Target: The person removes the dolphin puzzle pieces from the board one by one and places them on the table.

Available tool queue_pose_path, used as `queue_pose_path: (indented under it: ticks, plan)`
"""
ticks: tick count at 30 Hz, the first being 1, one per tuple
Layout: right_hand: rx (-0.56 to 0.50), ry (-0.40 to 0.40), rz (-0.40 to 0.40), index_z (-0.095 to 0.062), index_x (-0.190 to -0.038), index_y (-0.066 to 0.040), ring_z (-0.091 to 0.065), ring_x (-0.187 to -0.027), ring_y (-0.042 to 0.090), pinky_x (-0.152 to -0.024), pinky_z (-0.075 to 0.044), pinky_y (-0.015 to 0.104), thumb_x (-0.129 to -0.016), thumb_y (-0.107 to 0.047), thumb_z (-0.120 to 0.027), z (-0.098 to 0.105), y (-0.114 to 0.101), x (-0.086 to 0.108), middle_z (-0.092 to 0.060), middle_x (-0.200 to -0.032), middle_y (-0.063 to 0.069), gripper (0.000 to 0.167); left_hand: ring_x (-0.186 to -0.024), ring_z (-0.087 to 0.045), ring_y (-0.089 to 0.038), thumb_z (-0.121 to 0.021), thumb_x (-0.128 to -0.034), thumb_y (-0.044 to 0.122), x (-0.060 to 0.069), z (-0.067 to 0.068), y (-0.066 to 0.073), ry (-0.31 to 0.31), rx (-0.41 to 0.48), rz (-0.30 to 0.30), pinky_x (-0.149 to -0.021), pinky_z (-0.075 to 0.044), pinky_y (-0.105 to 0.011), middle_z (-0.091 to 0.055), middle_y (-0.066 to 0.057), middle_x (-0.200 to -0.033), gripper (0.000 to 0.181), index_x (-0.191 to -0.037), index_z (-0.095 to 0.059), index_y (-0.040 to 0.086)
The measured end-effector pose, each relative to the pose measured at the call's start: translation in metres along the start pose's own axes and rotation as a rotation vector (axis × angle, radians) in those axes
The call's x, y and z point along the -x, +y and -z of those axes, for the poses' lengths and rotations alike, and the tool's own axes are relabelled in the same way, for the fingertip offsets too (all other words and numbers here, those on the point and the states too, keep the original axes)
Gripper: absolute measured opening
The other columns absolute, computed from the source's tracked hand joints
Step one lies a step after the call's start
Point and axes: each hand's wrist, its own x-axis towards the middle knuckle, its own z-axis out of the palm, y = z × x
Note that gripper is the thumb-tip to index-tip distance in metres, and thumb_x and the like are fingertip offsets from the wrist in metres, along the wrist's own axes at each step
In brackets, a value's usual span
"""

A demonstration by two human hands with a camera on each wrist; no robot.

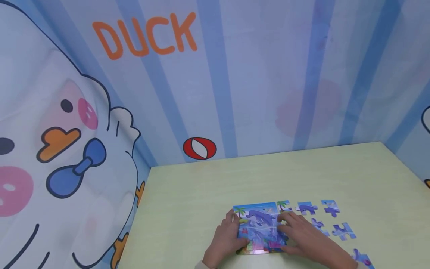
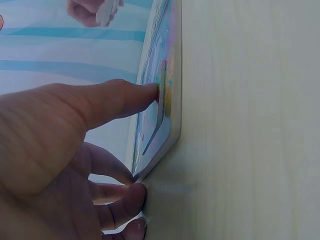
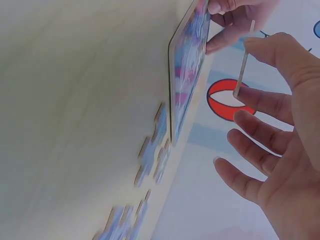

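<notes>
A dolphin jigsaw puzzle board (image 1: 260, 209) lies on the table, its picture showing palms and purple dolphins. My left hand (image 1: 226, 236) holds the board's left side, with the thumb on the picture and the other fingers along the edge. In the left wrist view, that thumb (image 2: 120, 100) touches the surface beside a thin raised line. Over the board's right side, my right hand (image 1: 302, 235) pinches a thin puzzle piece (image 3: 243, 70) between thumb and index finger. The piece appears edge-on in the right wrist view, so its picture is hidden; the other fingers spread loosely.
Several loose puzzle pieces lie right of the board, among them a dolphin piece (image 1: 307, 208), a piece (image 1: 344, 231) farther right and one (image 1: 362, 258) near the front. A striped backdrop (image 1: 258, 74) with a duck print stands behind the pale table (image 1: 181, 201).
</notes>
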Motion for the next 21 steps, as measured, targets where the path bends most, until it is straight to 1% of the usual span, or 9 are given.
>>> queue_pose_path:
  ticks: [3, 5, 10, 14, 17, 19, 21]
  plan:
    - [-0.020, -0.041, -0.047, -0.072, -0.110, -0.016, -0.054, -0.108, 0.024, -0.087, -0.051, 0.049, -0.087, -0.038, -0.078, 0.005, 0.002, 0.010, -0.056, -0.119, -0.001, 0.033, -0.122, -0.054, -0.043, -0.080, -0.0832, 0.037, 0.001, 0.001, 0.001, 0.001, 0.001, 0.001, -0.090, -0.050, -0.055, -0.037, -0.026, -0.152, 0.081, -0.141, -0.050, -0.010]
    - [-0.022, -0.053, -0.064, -0.071, -0.112, -0.017, -0.054, -0.107, 0.025, -0.087, -0.052, 0.049, -0.088, -0.041, -0.076, 0.008, 0.004, 0.018, -0.056, -0.118, -0.002, 0.034, -0.122, -0.054, -0.043, -0.080, -0.0834, 0.037, 0.002, 0.002, 0.003, 0.002, -0.002, 0.002, -0.090, -0.051, -0.055, -0.037, -0.026, -0.152, 0.081, -0.141, -0.050, -0.010]
    - [0.000, -0.048, -0.099, -0.071, -0.113, -0.020, -0.056, -0.105, 0.024, -0.086, -0.052, 0.049, -0.089, -0.049, -0.074, 0.009, 0.012, 0.038, -0.057, -0.118, -0.003, 0.038, -0.122, -0.053, -0.042, -0.081, -0.0837, 0.037, 0.003, 0.004, 0.006, 0.000, -0.006, 0.009, -0.091, -0.050, -0.054, -0.037, -0.025, -0.152, 0.081, -0.142, -0.050, -0.010]
    - [-0.024, -0.123, -0.183, -0.072, -0.114, -0.020, -0.056, -0.106, 0.027, -0.086, -0.052, 0.052, -0.087, -0.054, -0.074, 0.011, 0.021, 0.052, -0.059, -0.119, 0.000, 0.043, -0.123, -0.053, -0.042, -0.081, -0.0842, 0.038, 0.003, 0.004, 0.007, -0.004, -0.013, 0.019, -0.091, -0.050, -0.054, -0.037, -0.024, -0.152, 0.081, -0.142, -0.050, -0.009]
    - [-0.072, -0.203, -0.270, -0.072, -0.116, -0.018, -0.056, -0.108, 0.028, -0.087, -0.052, 0.054, -0.086, -0.057, -0.074, 0.014, 0.027, 0.062, -0.060, -0.120, 0.002, 0.049, -0.124, -0.052, -0.042, -0.080, -0.0843, 0.038, 0.003, 0.005, 0.007, -0.005, -0.010, 0.021, -0.092, -0.050, -0.054, -0.037, -0.024, -0.153, 0.081, -0.143, -0.049, -0.010]
    - [-0.093, -0.232, -0.309, -0.073, -0.115, -0.017, -0.055, -0.110, 0.029, -0.088, -0.051, 0.055, -0.085, -0.057, -0.073, 0.016, 0.031, 0.069, -0.060, -0.121, 0.004, 0.050, -0.124, -0.052, -0.042, -0.080, -0.0843, 0.037, 0.003, 0.005, 0.006, -0.002, -0.003, 0.016, -0.092, -0.049, -0.054, -0.037, -0.024, -0.153, 0.081, -0.142, -0.049, -0.011]
    - [-0.099, -0.260, -0.347, -0.073, -0.115, -0.017, -0.053, -0.109, 0.027, -0.088, -0.051, 0.054, -0.085, -0.059, -0.073, 0.018, 0.034, 0.076, -0.059, -0.121, 0.002, 0.051, -0.124, -0.052, -0.042, -0.080, -0.0842, 0.037, 0.003, 0.004, 0.006, -0.001, 0.000, 0.016, -0.092, -0.049, -0.055, -0.037, -0.024, -0.153, 0.082, -0.143, -0.049, -0.011]
